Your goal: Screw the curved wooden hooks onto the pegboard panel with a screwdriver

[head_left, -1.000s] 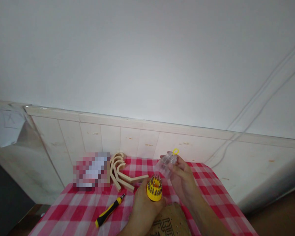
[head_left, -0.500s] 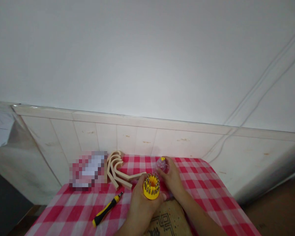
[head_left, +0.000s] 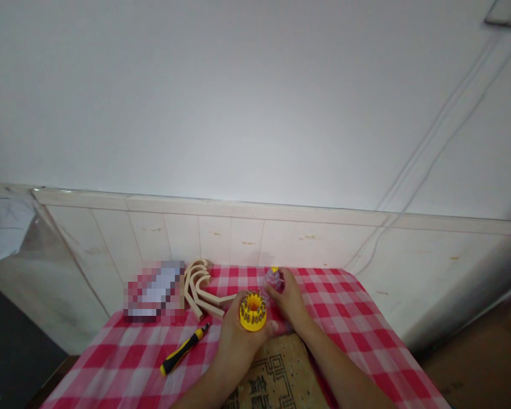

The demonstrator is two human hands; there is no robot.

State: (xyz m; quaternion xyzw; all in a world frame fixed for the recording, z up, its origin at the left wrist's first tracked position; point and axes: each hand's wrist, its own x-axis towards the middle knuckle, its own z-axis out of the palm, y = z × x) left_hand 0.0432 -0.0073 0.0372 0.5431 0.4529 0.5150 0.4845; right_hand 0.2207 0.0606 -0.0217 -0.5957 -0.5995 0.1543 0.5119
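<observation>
My left hand (head_left: pixel 237 343) is closed around a round yellow screwdriver bit holder (head_left: pixel 252 324), with a ring of metal bits standing upright in it. Just beyond and to the right, my right hand (head_left: pixel 290 298) grips a clear plastic cover (head_left: pixel 272 279) with a yellow tip. Parts of the cover are hard to make out against the cloth. A black and yellow screwdriver (head_left: pixel 184 350) lies on the cloth to the left of my left hand. Curved pale wooden pieces (head_left: pixel 200 289) rest behind that hand, their ends close to its fingers.
The table has a red and white checked cloth (head_left: pixel 357 329). A brown board with dark printed patterns (head_left: pixel 276 375) lies under my forearms. A blurred-out object (head_left: pixel 153 292) sits at the back left. Behind the table stands a panelled wall (head_left: pixel 213 238).
The view has shifted slightly, and both hands appear a little further left in it. Each hand keeps hold of its same thing. The screwdriver and wooden pieces stay in place on the cloth.
</observation>
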